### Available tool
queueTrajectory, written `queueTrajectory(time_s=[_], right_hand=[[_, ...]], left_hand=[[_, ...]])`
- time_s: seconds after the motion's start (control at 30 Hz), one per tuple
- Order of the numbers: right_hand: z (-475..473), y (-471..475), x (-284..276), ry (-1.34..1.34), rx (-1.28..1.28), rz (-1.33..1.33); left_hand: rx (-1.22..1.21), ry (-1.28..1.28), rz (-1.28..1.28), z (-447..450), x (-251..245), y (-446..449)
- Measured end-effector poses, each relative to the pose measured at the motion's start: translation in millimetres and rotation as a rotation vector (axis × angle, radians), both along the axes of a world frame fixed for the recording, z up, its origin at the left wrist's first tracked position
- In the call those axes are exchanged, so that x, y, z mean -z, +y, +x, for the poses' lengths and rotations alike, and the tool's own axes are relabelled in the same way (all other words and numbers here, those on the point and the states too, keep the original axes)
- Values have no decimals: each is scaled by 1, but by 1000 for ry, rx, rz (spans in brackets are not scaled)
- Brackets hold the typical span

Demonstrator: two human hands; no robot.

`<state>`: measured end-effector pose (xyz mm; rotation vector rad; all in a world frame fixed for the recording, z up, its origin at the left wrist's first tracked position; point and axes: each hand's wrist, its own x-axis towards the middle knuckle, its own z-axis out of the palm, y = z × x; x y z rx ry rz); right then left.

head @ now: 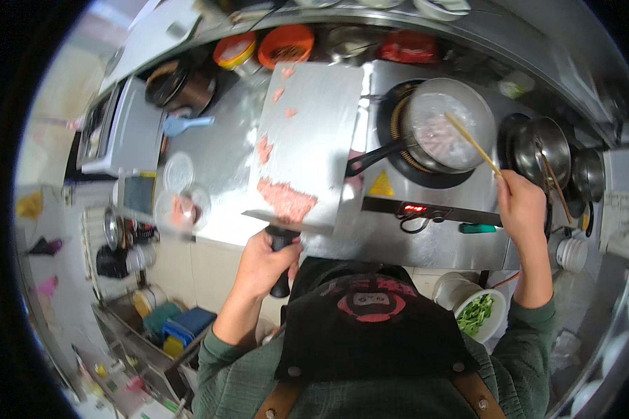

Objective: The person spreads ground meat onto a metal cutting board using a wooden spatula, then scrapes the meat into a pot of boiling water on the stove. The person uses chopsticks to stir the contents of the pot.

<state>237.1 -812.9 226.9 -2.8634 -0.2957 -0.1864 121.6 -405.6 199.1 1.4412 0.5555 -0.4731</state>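
My left hand (pixel 267 262) is closed around the black handle of a broad-bladed kitchen knife (pixel 314 226). Its blade crosses the near end of a metal board (pixel 314 141), against a spread of minced pink meat (pixel 285 198). Smaller bits of meat dot the board farther up. In my right hand (pixel 521 201) are wooden chopsticks (pixel 472 140), or a single one; I cannot tell which. Their tips reach into a saucepan (pixel 485 99) of cloudy liquid with pale strips in it. The pan sits on an induction cooker (pixel 382 118), its black handle pointing toward the board.
A metal pot with tongs (pixel 542 141) stands right of the saucepan. Left of the board are a plastic tub of meat (pixel 181 209), a blue rice paddle (pixel 188 124) and a dark pot (pixel 181 86). An orange bowl (pixel 288 44) sits behind. Below right, a white bucket (pixel 451 290) stands near leafy greens (pixel 474 314).
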Motion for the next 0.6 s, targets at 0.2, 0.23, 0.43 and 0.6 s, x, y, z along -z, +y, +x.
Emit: queueTrajectory(time_s=[0.2,0.23,0.43,0.6], right_hand=[[-52,142,-5,327,-622,377],[-53,168,-3,420,-667,342],[-62,324,13,530,-831,292],[-96,448,52,386,-933,290]], left_hand=[[-75,24,-39,-32,11,73],[-65,13,-24,-41,12,91],[-62,13,6,-89,22,204],[-142,51,24,-134,25,290]])
